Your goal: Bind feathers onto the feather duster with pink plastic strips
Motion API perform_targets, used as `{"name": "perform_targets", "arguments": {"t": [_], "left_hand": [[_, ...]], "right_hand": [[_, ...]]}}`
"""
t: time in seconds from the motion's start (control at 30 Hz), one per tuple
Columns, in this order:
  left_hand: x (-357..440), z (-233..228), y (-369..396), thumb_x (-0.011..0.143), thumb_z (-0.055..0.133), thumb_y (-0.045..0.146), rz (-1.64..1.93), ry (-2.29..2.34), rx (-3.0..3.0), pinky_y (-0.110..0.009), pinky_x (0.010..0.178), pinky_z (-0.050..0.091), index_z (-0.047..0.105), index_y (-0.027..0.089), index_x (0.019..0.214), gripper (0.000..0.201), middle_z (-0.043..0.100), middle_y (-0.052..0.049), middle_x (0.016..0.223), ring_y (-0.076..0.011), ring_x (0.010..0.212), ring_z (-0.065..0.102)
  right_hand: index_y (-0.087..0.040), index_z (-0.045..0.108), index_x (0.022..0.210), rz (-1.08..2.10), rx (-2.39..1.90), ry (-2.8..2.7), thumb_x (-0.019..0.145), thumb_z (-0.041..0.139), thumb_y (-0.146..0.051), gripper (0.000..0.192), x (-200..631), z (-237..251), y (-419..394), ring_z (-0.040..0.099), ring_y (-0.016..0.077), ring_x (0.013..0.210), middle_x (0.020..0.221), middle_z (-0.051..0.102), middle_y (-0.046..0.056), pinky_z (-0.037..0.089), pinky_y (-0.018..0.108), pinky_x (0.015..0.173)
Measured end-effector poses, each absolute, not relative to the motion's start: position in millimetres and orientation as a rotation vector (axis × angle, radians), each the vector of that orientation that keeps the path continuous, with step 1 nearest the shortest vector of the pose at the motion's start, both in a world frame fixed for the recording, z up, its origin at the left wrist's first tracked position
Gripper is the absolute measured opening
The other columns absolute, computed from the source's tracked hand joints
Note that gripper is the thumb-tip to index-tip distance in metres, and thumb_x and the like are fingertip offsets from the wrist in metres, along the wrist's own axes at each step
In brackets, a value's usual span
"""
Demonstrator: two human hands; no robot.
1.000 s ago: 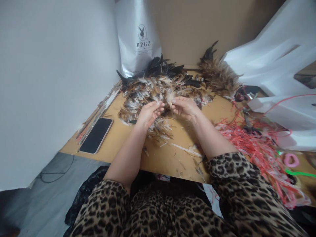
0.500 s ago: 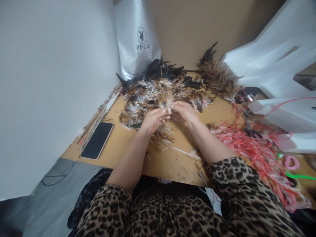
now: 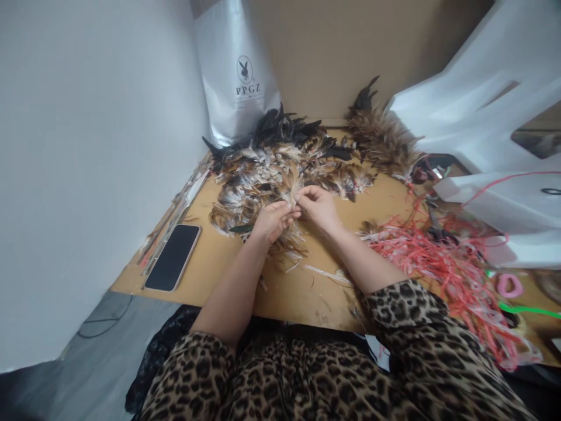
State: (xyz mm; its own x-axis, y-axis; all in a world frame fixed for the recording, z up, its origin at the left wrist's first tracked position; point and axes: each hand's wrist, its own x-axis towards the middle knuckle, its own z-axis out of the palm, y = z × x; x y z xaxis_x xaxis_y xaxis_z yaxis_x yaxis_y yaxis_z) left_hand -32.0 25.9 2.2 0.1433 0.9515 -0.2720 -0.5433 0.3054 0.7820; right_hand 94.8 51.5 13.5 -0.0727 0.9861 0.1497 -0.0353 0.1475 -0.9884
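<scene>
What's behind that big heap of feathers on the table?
Behind the feather heap stands a silvery bag printed PPGZ, with a brown surface farther back. Dark feathers cover part of the bag's bottom edge, which cannot be seen there.

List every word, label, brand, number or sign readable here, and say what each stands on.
"PPGZ": on the silvery bag at the back, below an oval rabbit-head emblem.
Lines under "PPGZ": too small to read.
Dark mark on white material, right edge: cannot be made out.
Faint marks at the table's front edge: too blurred.

dim, cool light | sheen on silver bag [image 3: 239, 111] | edges stretched
</scene>
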Motion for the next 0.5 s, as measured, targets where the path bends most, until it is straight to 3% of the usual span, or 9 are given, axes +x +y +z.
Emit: {"name": "perform_targets", "arguments": {"t": [0.27, 0.5], "left_hand": [[-39, 3, 27, 0.069, 0.071, 0.016, 1.188, 0.789, 0.673, -0.012, 0.046, 0.040, 0.063, 0.008, 0.075, 0.013, 0.062, -0.001, 0.064, -0.0038, 0.052, 0.056], [-50, 11, 24, 0.069, 0.068, 0.010, 1.024, 0.605, 0.587, -0.009, 0.043, 0.036, 0.059, 0.009, 0.074, 0.011, 0.053, 0.000, 0.063, -0.0016, 0.049, 0.048]], "right_hand": [[-0.018, 0.060, 0.072, 1.106, -1.030, -1.306, 0.066, 0.067, -0.042, 0.026, 104, 18, 58, 0.053, 0.0103, 0.061, 0.069, 0.061, 0.000, 0.044, 0.023, 0.061], [-0.017, 0.068, 0.087, 1.153, -0.950, -1.377, 0.062, 0.073, -0.035, 0.031, 138, 32, 75, 0.056, 0.0102, 0.066, 0.078, 0.066, 0.001, 0.045, 0.025, 0.068]]}}
